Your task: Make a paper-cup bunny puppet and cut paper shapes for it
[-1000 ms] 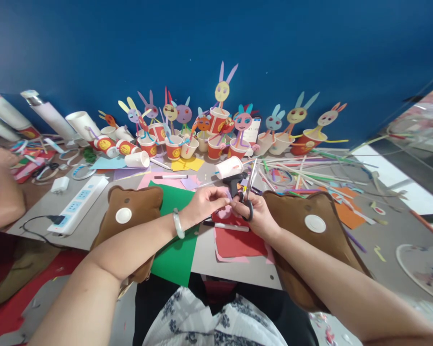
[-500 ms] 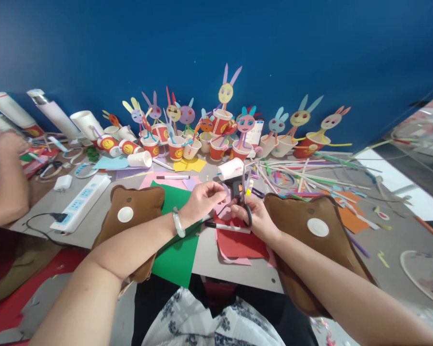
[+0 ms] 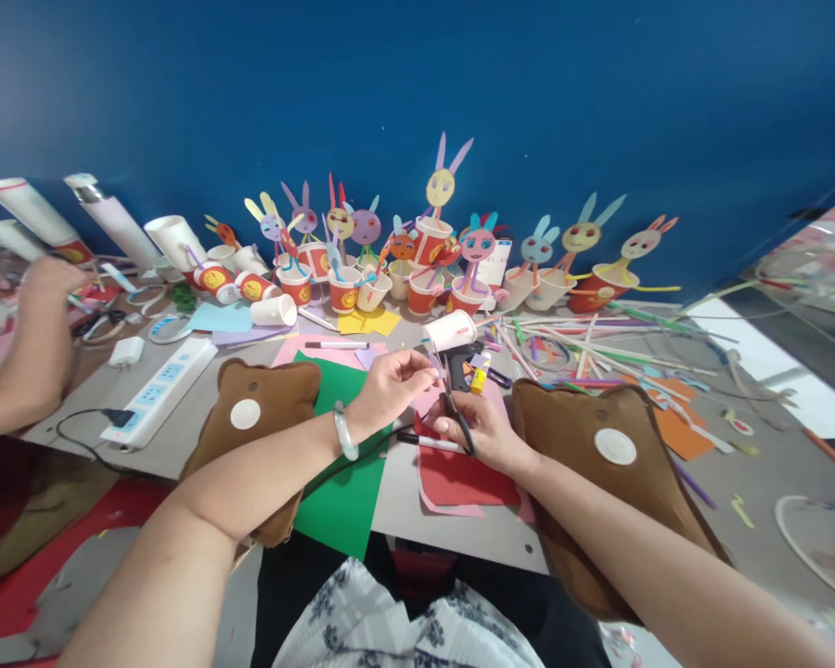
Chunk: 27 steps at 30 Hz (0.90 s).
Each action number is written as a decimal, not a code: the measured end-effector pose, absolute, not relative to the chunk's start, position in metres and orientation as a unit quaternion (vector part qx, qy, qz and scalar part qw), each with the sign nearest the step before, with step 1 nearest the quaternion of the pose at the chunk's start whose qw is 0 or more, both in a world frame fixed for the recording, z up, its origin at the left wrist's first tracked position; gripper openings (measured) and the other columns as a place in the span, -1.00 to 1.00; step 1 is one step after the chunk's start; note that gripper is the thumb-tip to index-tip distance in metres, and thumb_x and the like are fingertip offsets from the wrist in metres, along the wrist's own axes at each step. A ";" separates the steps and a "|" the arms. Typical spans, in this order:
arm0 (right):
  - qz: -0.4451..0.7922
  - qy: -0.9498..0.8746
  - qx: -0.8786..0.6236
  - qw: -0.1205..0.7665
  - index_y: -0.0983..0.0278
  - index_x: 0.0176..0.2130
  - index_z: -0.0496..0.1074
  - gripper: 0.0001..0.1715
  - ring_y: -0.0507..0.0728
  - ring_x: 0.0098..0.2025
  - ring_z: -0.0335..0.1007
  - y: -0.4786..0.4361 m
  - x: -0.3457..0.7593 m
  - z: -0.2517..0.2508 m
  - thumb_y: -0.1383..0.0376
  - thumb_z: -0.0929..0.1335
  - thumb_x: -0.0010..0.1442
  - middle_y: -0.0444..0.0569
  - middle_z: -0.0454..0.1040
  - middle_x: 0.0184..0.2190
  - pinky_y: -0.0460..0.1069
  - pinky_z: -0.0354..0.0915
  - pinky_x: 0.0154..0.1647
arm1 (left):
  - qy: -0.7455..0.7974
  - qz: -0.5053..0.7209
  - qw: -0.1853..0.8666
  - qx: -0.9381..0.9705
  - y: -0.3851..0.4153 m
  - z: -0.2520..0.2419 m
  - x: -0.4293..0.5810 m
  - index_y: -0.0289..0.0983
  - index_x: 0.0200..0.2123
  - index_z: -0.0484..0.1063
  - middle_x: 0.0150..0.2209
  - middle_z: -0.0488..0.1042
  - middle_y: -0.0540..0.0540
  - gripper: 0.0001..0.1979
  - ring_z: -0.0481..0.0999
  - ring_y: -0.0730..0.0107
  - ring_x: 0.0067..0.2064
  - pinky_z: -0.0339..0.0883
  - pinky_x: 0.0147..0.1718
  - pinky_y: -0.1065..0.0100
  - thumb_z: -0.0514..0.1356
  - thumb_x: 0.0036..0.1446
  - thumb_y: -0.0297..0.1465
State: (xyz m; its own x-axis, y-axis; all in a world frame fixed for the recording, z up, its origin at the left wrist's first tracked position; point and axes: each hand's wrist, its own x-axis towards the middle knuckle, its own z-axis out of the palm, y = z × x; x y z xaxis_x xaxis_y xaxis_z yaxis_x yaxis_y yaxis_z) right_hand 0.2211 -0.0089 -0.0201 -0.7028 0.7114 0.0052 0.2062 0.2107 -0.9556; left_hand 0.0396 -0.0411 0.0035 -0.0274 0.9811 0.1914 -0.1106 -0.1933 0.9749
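Note:
My left hand (image 3: pixel 398 385), with a pale bangle at the wrist, pinches a small light-purple paper piece (image 3: pixel 434 362). In my right hand (image 3: pixel 487 434) are dark-handled scissors (image 3: pixel 457 417), their blades pointing up beside the paper. Below the hands lie red paper sheets (image 3: pixel 469 478) on pink ones, with a black-and-white marker (image 3: pixel 430 442) across their top. A black glue gun (image 3: pixel 463 360) and a small yellow-labelled bottle (image 3: pixel 481 373) sit just beyond my right hand. Green paper (image 3: pixel 352 501) is under my left wrist.
Brown cushions (image 3: pixel 264 394) flank my arms. Paper cups with rabbit faces (image 3: pixel 431 239) line the blue wall. Paper strips (image 3: pixel 584 339) spread at the right; a power strip (image 3: pixel 157 394) lies left. A co-worker's arm (image 3: pixel 38 343) reaches in at far left.
The scissors have tilted and shifted slightly left, closer to the paper piece, with my right hand turning. My left hand stays nearly still. The view has shifted a little.

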 end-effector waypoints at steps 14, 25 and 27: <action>0.585 -0.716 -0.322 0.204 0.38 -0.44 0.45 -0.34 0.02 -0.47 0.21 -0.013 0.220 -0.014 -0.18 0.49 -0.06 -0.10 0.36 -0.55 -0.08 0.15 -0.45 | 0.439 0.572 0.471 0.508 -0.041 0.004 0.038 -0.32 -0.45 0.40 -0.48 0.52 -0.04 -0.89 0.51 0.47 -0.41 0.37 -0.33 0.41 0.27 0.04 -0.42; 0.591 -0.715 -0.313 0.206 0.34 -0.51 0.41 -0.35 0.02 -0.55 0.25 -0.013 0.219 -0.015 -0.20 0.47 -0.03 -0.09 0.39 -0.63 -0.08 0.13 -0.53 | 0.440 0.572 0.478 0.502 -0.041 0.004 0.038 -0.33 -0.46 0.41 -0.50 0.51 -0.03 -0.89 0.49 0.48 -0.42 0.36 -0.35 0.42 0.27 0.03 -0.41; 0.587 -0.720 -0.305 0.211 0.34 -0.54 0.40 -0.36 0.01 -0.57 0.24 -0.012 0.219 -0.015 -0.19 0.46 -0.02 -0.09 0.39 -0.64 -0.08 0.12 -0.54 | 0.443 0.571 0.479 0.498 -0.041 0.004 0.039 -0.33 -0.46 0.41 -0.50 0.51 -0.03 -0.88 0.48 0.48 -0.42 0.35 -0.35 0.41 0.27 0.03 -0.41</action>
